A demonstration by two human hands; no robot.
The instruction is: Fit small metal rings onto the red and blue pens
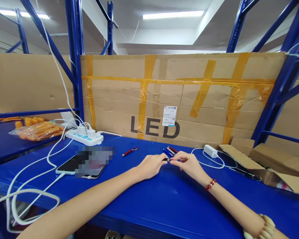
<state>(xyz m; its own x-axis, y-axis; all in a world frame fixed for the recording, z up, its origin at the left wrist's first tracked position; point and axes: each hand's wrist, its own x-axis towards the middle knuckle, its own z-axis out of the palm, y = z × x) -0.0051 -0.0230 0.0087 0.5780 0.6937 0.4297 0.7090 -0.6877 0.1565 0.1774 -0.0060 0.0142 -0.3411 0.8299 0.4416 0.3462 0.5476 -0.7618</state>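
My left hand (150,166) is closed, its fingertips pinching one end of a small black-and-silver pen (166,160). At the other end, my right hand (188,164) closes thumb and finger on the same pen. Much of it is hidden by the fingers. Just behind the hands lie several blue and red pens (168,152) in a loose bunch, partly covered by my right hand. A single red pen (130,152) rests apart from them, to the left of my hands.
Two phones, one light-edged (68,165), lie on the blue table (149,205) at left. Behind them is a power strip (86,136) with white cables. A white charger (210,151) and an open cardboard box (276,162) sit at right. A large carton (114,99) stands behind.
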